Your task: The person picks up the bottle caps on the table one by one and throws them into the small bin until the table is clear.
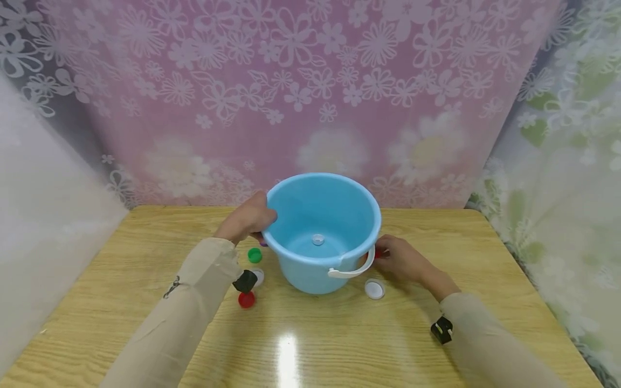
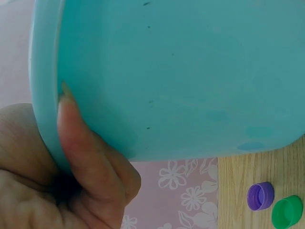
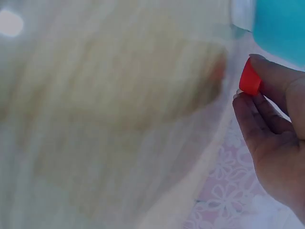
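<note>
A light blue bucket [image 1: 310, 275] stands upright on the table, its white handle [image 1: 353, 272] hanging at the front right. My left hand [image 1: 249, 218] grips the bucket's left rim, thumb on one side of the wall and fingers on the other. Inside, on the bottom, lies a white bottle cap [image 1: 317, 239]. To the right of the bucket, my right hand [image 1: 400, 260] pinches a red bottle cap [image 3: 250, 78] between thumb and fingertips. A white cap [image 1: 374, 289] lies on the table near that hand. Partly hidden by the bucket handle is something orange.
Left of the bucket lie a green cap [image 1: 254, 255], a purple cap [image 2: 260, 196], another white cap [image 1: 259, 277] and another red cap [image 1: 246, 299]. The wooden table [image 1: 339, 345] meets a pink flowered curtain [image 1: 310, 134] behind, with pale cloth at both sides.
</note>
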Tool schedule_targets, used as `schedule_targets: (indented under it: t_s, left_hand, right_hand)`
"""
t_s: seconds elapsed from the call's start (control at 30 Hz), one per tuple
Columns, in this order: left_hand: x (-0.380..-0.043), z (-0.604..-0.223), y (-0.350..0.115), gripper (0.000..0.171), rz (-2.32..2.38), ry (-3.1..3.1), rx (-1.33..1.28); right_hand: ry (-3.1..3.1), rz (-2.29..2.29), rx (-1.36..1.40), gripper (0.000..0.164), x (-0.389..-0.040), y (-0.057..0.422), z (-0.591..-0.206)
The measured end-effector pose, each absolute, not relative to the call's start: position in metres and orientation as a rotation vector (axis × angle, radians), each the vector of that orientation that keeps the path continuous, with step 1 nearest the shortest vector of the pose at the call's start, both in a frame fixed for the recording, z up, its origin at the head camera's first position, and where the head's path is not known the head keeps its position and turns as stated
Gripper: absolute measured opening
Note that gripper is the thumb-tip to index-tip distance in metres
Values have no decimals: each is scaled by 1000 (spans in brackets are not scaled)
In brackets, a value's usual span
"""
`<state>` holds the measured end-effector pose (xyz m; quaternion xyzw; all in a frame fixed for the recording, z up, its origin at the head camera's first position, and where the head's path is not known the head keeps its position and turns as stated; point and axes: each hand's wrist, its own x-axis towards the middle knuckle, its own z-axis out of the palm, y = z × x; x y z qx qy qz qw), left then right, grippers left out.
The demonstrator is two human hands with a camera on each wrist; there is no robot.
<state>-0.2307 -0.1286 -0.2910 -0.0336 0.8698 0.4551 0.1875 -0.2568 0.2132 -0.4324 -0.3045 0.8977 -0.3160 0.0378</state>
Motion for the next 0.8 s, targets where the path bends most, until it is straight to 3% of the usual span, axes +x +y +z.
schedule_targets:
  t_s: [0.37,0.8]
  left_hand:
    - [-230,-289,-128,48,1257,2460,-99]
    - [-232,-291,-128,49,1251,2458,-102]
  right_hand:
    - [2872,-1043,-741,34,-261,227,-389]
    - [3025,-1093,-763,48,-258,237,-332]
